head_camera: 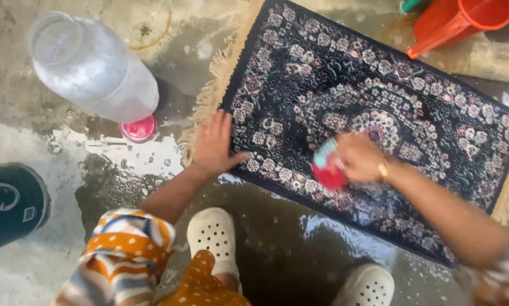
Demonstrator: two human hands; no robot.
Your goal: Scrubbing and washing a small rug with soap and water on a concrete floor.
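On wet floor, left hand [213, 144] flat, fingers spread, on dark floral rug [413, 113]; right hand [359, 157] closed round red brush [328, 170]. Clear plastic jar [93, 65] nr rug looks empty; orange jug [464, 20], contents hidden.

A home wash yard; wet concrete floor [67, 170], puddled. Patterned rug [379, 113] laid flat; orange bucket [464, 20] and plastic bottle [93, 65] beside it.

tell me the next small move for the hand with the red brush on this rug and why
Probably draw the red scrubbing brush in the right hand toward the near edge of the dark floral fringed rug. The left hand lies flat on the rug's corner, pinning it on the wet concrete floor.
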